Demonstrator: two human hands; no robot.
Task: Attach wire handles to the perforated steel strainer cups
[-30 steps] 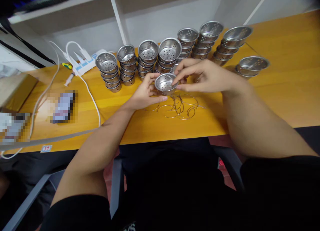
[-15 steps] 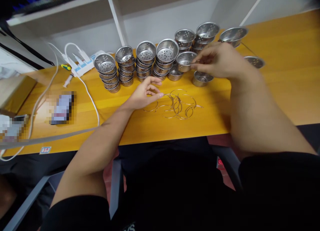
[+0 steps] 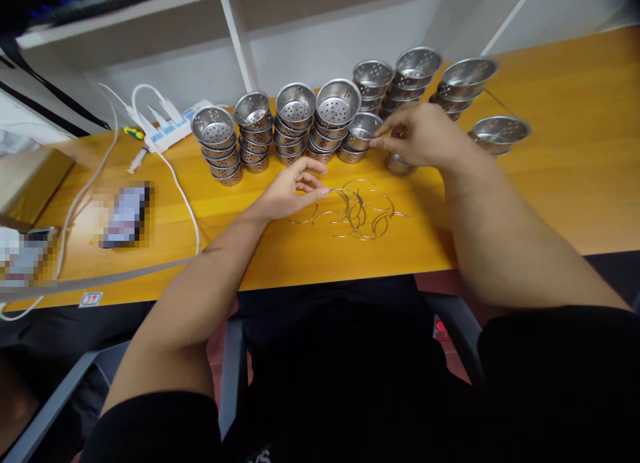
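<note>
My right hand (image 3: 417, 135) pinches the rim of a perforated metal strainer cup (image 3: 363, 131), which sits on top of another strainer cup (image 3: 351, 154). Part of a single cup (image 3: 400, 164) shows beneath that hand. My left hand (image 3: 295, 191) hovers low over the table with its fingers apart, holding nothing; its thumb tip is close to a loose pile of thin bent wire pieces (image 3: 356, 209). Stacks of the same cups stand behind both hands, among them a tall stack (image 3: 338, 106) just left of the held cup.
More cup stacks stand at left (image 3: 214, 136) and right (image 3: 469, 83), with a low one (image 3: 500, 133) beyond my right hand. A white power strip (image 3: 173, 131), a cable (image 3: 185, 203), a blurred-out phone (image 3: 126, 215) and a cardboard box (image 3: 35, 186) lie left on the wooden table (image 3: 565, 183).
My right hand has moved left and slightly down, bringing the strainer cup from the air onto the cup below it. My left hand has stayed almost still.
</note>
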